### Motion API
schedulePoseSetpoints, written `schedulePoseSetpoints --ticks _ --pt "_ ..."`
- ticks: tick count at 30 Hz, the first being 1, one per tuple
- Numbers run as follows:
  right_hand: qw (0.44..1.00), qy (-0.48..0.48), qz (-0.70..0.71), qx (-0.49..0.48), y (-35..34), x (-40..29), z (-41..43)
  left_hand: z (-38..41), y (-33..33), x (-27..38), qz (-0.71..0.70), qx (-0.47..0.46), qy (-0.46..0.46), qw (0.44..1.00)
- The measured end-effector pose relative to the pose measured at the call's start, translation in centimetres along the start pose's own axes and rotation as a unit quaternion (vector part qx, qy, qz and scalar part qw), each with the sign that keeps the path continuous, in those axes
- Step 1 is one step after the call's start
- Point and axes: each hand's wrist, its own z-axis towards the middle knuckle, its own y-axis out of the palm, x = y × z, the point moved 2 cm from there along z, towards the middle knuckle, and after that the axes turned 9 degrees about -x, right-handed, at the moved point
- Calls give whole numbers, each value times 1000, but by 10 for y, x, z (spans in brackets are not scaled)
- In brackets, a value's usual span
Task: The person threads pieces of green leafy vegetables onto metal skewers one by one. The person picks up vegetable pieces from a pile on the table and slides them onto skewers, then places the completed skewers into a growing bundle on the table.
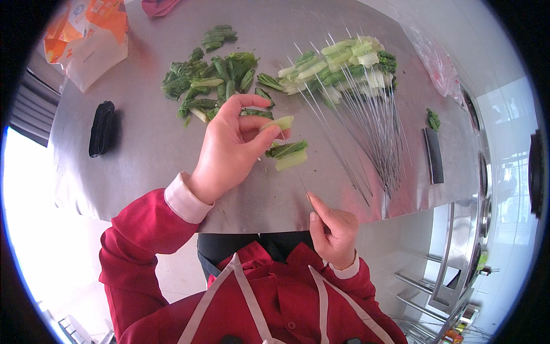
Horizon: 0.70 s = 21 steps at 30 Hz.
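Observation:
Between the thumb and fingers of my left hand (238, 144) is a pale green leaf-stem piece (281, 122), at the upper end of a thin metal skewer (302, 179). My right hand (335, 230) grips the skewer's lower end near the table's front edge. Threaded on the skewer, just below my left fingers, are a dark green rolled leaf (286, 148) and a pale stem piece (292, 160). Beyond my left hand lies a loose pile of leafy green pieces (215, 77). To the right, many filled skewers (378, 142) lie fanned, with greens (343, 64) at their far ends.
The metal table (146, 172) bears a black folded item (102, 129) at left and an orange and white bag (88, 47) at the far left corner. At right are a dark flat bar (434, 155), a leaf scrap (433, 119) and clear plastic (438, 64). Pink cloth (159, 6) lies at the far edge.

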Motion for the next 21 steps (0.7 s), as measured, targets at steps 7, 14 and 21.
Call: schedulePoseSetpoints --ticks 7,14,21 --pt "1000 5 2 7 1 0 0 -4 7 -6 17 -17 -15 1000" --pt "1000 14 2 10 0 -1 0 -4 5 -11 1 -53 -38 998" --pt "1000 13 8 12 1 1 0 0 3 -20 -132 -62 -98 984"
